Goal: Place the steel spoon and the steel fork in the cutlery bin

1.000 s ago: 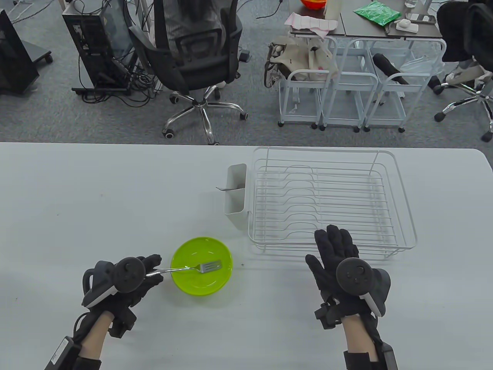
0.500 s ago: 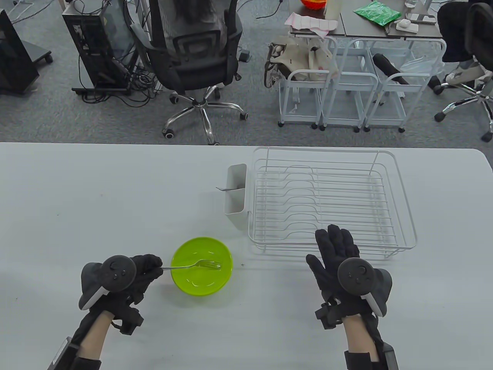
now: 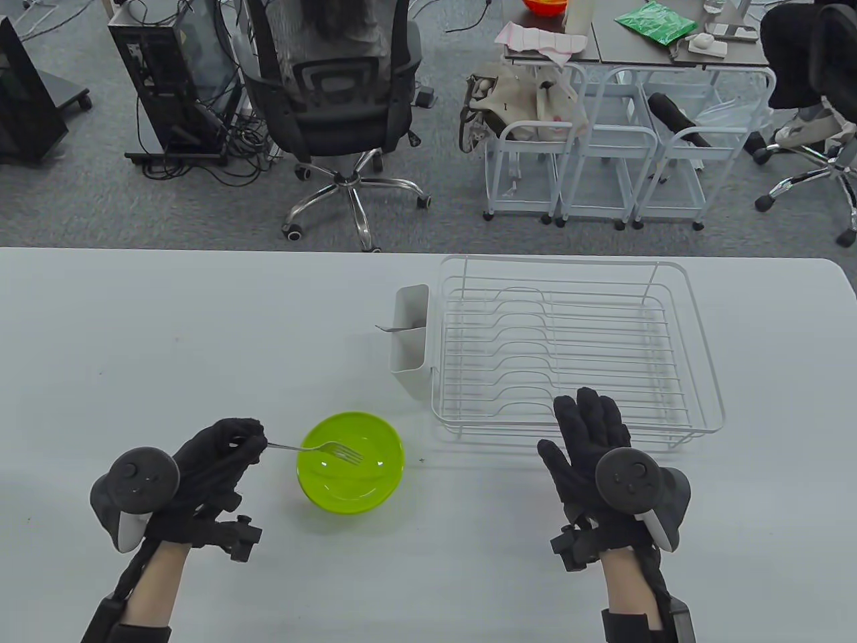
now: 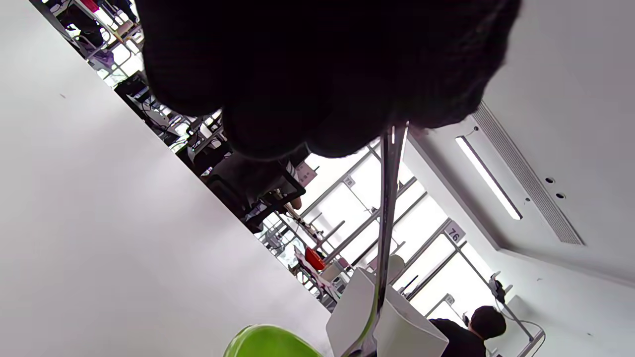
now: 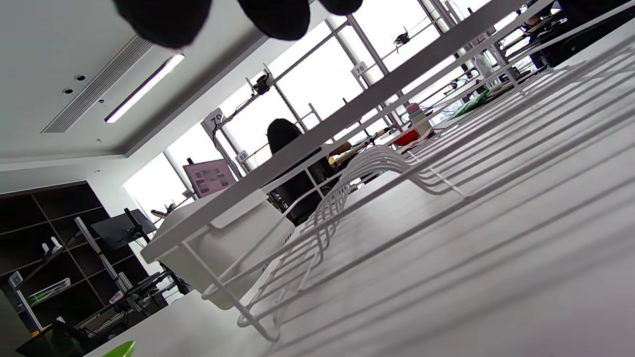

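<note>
My left hand [image 3: 231, 445] pinches the handle end of the steel fork [image 3: 315, 448]. The fork's tines hang over the green bowl [image 3: 351, 462]. In the left wrist view the fork's handle [image 4: 389, 208] runs down from my gloved fingers [image 4: 317, 69] toward the white cutlery bin [image 4: 387, 322]. The cutlery bin [image 3: 410, 348] hangs on the left side of the white wire dish rack [image 3: 576, 348]. The steel spoon's handle [image 3: 392, 329] sticks out of the bin to the left. My right hand [image 3: 589, 435] lies flat and open at the rack's near edge, holding nothing.
The green bowl sits on the white table [image 3: 167, 335] between my hands. In the right wrist view the rack's wires [image 5: 446, 163] and the bin [image 5: 233, 233] fill the frame. Office chairs and carts stand beyond the table's far edge.
My left hand has rolled and drawn back to the left with the fork. The fork has tilted, its tines now angled down over the bowl. My right hand has barely moved.
</note>
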Demonstrator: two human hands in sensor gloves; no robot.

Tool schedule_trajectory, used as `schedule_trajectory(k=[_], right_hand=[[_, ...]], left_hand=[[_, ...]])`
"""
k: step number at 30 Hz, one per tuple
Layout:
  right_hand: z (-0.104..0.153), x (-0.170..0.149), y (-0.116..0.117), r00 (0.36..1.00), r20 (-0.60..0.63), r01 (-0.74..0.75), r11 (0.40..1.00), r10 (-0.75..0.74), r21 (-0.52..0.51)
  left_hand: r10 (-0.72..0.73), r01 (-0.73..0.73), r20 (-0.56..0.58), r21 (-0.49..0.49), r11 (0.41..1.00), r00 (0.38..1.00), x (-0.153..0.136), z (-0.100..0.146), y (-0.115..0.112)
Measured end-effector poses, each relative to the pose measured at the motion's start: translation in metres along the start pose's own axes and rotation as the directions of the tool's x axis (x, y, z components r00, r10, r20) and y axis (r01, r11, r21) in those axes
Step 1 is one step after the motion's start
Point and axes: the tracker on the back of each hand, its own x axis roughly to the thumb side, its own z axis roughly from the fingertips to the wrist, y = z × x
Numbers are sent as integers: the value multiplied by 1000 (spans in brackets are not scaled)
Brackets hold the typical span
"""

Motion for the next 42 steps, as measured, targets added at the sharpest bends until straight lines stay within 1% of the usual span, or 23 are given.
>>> schedule_trajectory(k=[3, 6, 9, 11, 15, 19, 22, 25, 29, 31, 36, 42], right_hand=[[0, -1, -1, 1000, -4, 7, 1000, -7, -1], [0, -3, -1, 1000, -10, 14, 1000, -14, 1], [0, -3, -1, 1000, -10, 21, 1000, -21, 1], [0, -3, -1, 1000, -8, 26, 1000, -26, -1], [0, -3, -2, 999, -3, 34, 999, -34, -5], [0, -4, -5, 999, -6, 44, 999, -45, -15], [0, -6, -6, 999, -10, 53, 998, -54, -19], [0, -7, -8, 998, -11, 59, 998, -59, -24], [0, -7, -10, 998, -12, 67, 997, -68, -34], [0, -8, -10, 997, -13, 72, 997, -73, -38], [0, -8, -11, 997, -19, 77, 996, -78, -37], [0, -8, -12, 996, -20, 81, 996, -82, -41]], left_hand=[[7, -7, -4, 33, 999, 1000, 5, -6, 8], [25, -25, -6, 62, 998, 1000, 17, -16, 16], [3, -5, 19, 80, 997, 1000, 38, -32, 22], [-23, 19, 37, 90, 996, 999, 56, -47, 23], [-52, 46, 70, 89, 995, 996, 88, -76, 17], [-124, 117, 92, 78, 990, 988, 120, -105, 1], [-182, 179, 103, 45, 983, 978, 134, -123, -16], [-247, 246, 107, 24, 969, 963, 143, -137, -33], [-319, 322, 100, -7, 947, 942, 146, -151, -52], [-330, 335, 94, -32, 942, 939, 146, -156, -60], [-330, 337, 73, -150, 929, 941, 142, -174, -86], [-398, 397, 42, -226, 890, 916, 141, -191, -116]])
